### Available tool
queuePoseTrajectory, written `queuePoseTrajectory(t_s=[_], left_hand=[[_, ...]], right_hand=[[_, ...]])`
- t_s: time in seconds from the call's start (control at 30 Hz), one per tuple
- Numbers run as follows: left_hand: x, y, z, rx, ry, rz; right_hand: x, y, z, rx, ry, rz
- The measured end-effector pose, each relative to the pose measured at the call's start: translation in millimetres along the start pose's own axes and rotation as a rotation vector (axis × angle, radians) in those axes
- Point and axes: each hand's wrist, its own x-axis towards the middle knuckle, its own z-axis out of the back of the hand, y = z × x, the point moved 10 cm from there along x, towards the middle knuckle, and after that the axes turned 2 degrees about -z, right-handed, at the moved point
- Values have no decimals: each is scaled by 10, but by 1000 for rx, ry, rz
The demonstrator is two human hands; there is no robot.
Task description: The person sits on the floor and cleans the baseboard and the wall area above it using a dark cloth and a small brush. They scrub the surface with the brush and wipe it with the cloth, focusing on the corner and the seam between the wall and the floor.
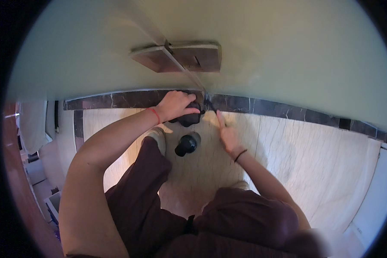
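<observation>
My left hand (177,104) grips a bunched black cloth (189,118) against the dark marble skirting (132,99) at the wall's foot. In my right hand (229,137) is a slim black-handled tool (212,105), with the index finger laid along it. The tool's far end meets the skirting where a narrow cable trunking (193,78) comes down the wall; its tip is too small to make out. On the floor between my feet stands a dark bottle (187,143) with a black top, apart from both hands.
A brown switch or socket plate (196,59) projects from the pale green wall (277,58) above my hands, crossed by the trunking. Cream stone tiles (283,154) cover the floor. My shoe (159,138) is near the cloth. A pale towel or cloth (34,129) hangs at the far left.
</observation>
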Motion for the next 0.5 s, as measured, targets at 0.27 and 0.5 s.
queuePoseTrajectory(t_s=[0.27, 0.5], left_hand=[[-5, -43, 2, 36, -45, -25], [-61, -47, -66, 53, -85, -53]], right_hand=[[-250, -33, -211, 137, 49, -5], [-336, 122, 31, 2, -196, 153]])
